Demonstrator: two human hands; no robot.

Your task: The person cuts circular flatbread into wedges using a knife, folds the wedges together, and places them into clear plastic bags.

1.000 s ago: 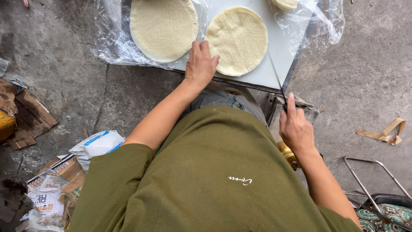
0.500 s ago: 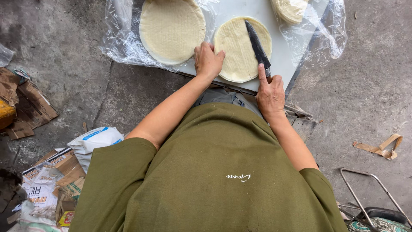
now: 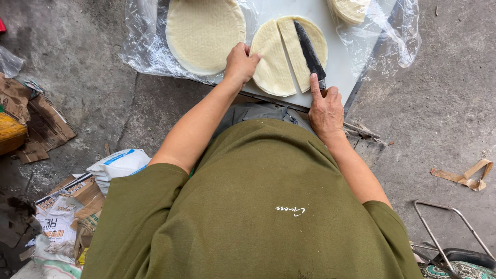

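Landmark: the white cutting board (image 3: 338, 67). On its left end, over clear plastic sheeting (image 3: 144, 46), lies one whole round stack of pale wrappers (image 3: 204, 31), uncut. Toward the board's middle the left hand (image 3: 240, 64) presses fingertips down on the cut stack of wrappers (image 3: 274, 59), pinning it flat rather than gripping it. That stack shows two pieces, parted by one straight cut. The dark knife (image 3: 309, 51) lies across the right piece, point away from the person; the right hand (image 3: 324, 108) is closed around its handle at the board's near edge, forefinger along the spine. A third stack (image 3: 351, 9) sits at the board's far right corner, partly out of view. Judged step: slicing in progress; another cut would call for shifting the blade sideways, left fingers kept clear.
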